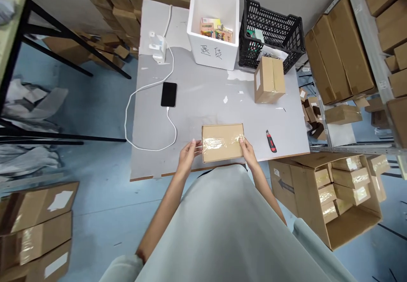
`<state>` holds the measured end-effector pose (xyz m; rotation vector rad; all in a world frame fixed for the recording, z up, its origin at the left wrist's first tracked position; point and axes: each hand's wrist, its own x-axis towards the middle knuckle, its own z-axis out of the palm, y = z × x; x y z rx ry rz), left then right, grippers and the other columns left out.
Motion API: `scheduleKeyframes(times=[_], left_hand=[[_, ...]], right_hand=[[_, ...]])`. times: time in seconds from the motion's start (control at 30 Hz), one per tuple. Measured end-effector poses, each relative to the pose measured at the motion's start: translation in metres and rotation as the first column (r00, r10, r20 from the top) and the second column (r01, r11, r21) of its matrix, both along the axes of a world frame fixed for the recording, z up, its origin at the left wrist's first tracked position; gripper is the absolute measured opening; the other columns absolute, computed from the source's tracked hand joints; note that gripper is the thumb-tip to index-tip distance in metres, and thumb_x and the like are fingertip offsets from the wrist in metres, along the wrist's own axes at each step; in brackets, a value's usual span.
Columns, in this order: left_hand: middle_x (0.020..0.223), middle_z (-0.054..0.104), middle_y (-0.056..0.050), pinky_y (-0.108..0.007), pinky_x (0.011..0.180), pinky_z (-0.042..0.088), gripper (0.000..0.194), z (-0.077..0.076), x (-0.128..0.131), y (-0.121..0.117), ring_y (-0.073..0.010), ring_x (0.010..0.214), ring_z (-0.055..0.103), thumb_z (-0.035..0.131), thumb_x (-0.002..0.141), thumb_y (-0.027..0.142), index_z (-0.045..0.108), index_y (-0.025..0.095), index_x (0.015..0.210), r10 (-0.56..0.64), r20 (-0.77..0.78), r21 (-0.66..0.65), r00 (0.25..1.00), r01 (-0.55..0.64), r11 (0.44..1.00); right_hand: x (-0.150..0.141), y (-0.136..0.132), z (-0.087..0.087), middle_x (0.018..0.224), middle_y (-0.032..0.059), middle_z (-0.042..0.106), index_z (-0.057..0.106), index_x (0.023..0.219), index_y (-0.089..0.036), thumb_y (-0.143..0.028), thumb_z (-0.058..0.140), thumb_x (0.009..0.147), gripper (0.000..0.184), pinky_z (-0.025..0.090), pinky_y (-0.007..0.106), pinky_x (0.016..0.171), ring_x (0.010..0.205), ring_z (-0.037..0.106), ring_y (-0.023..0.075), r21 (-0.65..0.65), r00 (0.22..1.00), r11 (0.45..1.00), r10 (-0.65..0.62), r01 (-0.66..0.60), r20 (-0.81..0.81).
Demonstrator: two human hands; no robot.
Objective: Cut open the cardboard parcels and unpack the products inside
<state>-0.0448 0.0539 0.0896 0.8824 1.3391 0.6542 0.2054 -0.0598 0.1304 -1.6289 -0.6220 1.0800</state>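
Observation:
A small flat cardboard box (222,143), with shiny clear tape across its top, is at the table's front edge before me. My right hand (248,151) grips its right end, thumb on top and the other fingers hidden beneath. My left hand (190,154) is at the left end with its fingers stretched toward the box. Its thumb stands apart from the cardboard; whether the fingertips touch the side I cannot tell. To the right lies a red and black box cutter (271,141).
A phone (168,94) on a white cable (133,93) lies left. Behind stand a white bin (213,57), a black crate (286,32) and a taped carton (269,80). A large open carton (299,188) of small boxes is on the right. Shelving (375,61) stands beyond.

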Motion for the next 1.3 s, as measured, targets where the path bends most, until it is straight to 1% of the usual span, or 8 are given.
scheduleKeyframes(times=[0.27,0.47,0.7,0.83,0.97,1.13,1.23,1.3], left_hand=[[0.152,0.074,-0.019,-0.049,0.121,0.055,0.055,-0.047,0.021,-0.011,-0.0357,0.148,0.066,0.069,0.099,0.071,0.074,0.02,0.119,-0.055,-0.085,-0.162,0.995,0.041,0.986],[0.145,0.078,-0.019,-0.051,0.124,0.052,0.054,-0.059,0.043,-0.015,-0.0375,0.147,0.067,0.076,0.095,0.068,0.076,0.019,0.118,-0.106,-0.06,-0.187,0.993,0.093,0.978],[0.133,0.082,-0.022,-0.05,0.117,0.058,0.071,-0.048,0.052,-0.023,-0.0378,0.136,0.074,0.09,0.077,0.075,0.079,0.016,0.115,-0.155,0.001,-0.172,0.988,0.153,0.973],[0.128,0.085,-0.018,-0.047,0.114,0.06,0.067,-0.034,0.052,-0.025,-0.0366,0.13,0.077,0.09,0.076,0.075,0.084,0.018,0.109,-0.179,0.036,-0.122,0.983,0.182,0.976],[0.132,0.084,-0.016,-0.049,0.118,0.057,0.061,-0.026,0.027,-0.017,-0.0355,0.129,0.076,0.086,0.081,0.066,0.084,0.017,0.118,-0.071,-0.05,-0.039,0.996,0.069,0.997],[0.133,0.083,-0.016,-0.049,0.115,0.06,0.056,-0.022,-0.011,-0.004,-0.0323,0.118,0.079,0.08,0.085,0.055,0.085,0.016,0.124,-0.021,-0.201,0.055,0.979,0.033,0.998],[0.138,0.081,-0.017,-0.049,0.115,0.06,0.054,-0.021,-0.022,-0.002,-0.032,0.118,0.079,0.081,0.084,0.051,0.085,0.016,0.125,-0.027,-0.232,0.051,0.972,0.04,0.998],[0.14,0.081,-0.017,-0.051,0.117,0.059,0.055,-0.021,-0.024,-0.003,-0.0329,0.121,0.078,0.08,0.085,0.053,0.084,0.017,0.127,-0.019,-0.209,0.042,0.978,0.028,0.999]], right_hand=[[0.064,-0.028,-0.009,0.144,0.0177,0.081,0.081,0.135,-0.017,-0.087,0.07,0.089,0.084,0.058,0.053,0.123,0.139,0.073,0.0377,-0.092,0.974,0.984,-0.134,0.153,0.182],[0.103,-0.042,-0.002,0.158,0.0267,0.07,0.074,0.146,-0.013,-0.08,0.075,0.088,0.089,0.055,0.065,0.125,0.148,0.068,0.0406,-0.123,0.86,0.934,-0.25,0.335,0.444],[0.043,-0.048,0.058,0.174,0.0158,0.059,0.068,0.162,-0.021,-0.076,0.06,0.108,0.078,0.038,0.059,0.141,0.167,0.051,0.0351,-0.067,0.873,0.996,-0.016,0.055,0.488],[0.018,-0.044,0.068,0.188,0.01,0.037,0.051,0.177,-0.024,-0.084,0.063,0.103,0.095,0.023,0.059,0.147,0.178,0.029,0.0348,-0.097,0.857,0.995,0.039,0.013,0.513],[0.022,-0.043,0.048,0.187,0.0116,0.04,0.047,0.179,-0.02,-0.088,0.058,0.103,0.103,0.023,0.055,0.148,0.178,0.031,0.0323,-0.075,0.921,0.997,0.01,0.021,0.39],[0.018,-0.03,-0.004,0.186,0.0145,0.04,0.043,0.18,-0.016,-0.1,0.059,0.09,0.124,0.026,0.053,0.147,0.177,0.033,0.0339,-0.124,0.986,0.992,0.008,0.013,0.167],[0.006,-0.019,-0.024,0.188,0.0185,0.034,0.036,0.182,-0.011,-0.103,0.056,0.087,0.135,0.024,0.053,0.147,0.178,0.031,0.0354,-0.159,0.977,0.987,0.03,0.004,0.209],[-0.002,-0.014,-0.026,0.19,0.0184,0.03,0.033,0.183,-0.01,-0.097,0.052,0.095,0.125,0.02,0.053,0.148,0.179,0.026,0.0341,-0.157,0.939,0.987,0.071,-0.018,0.337]])
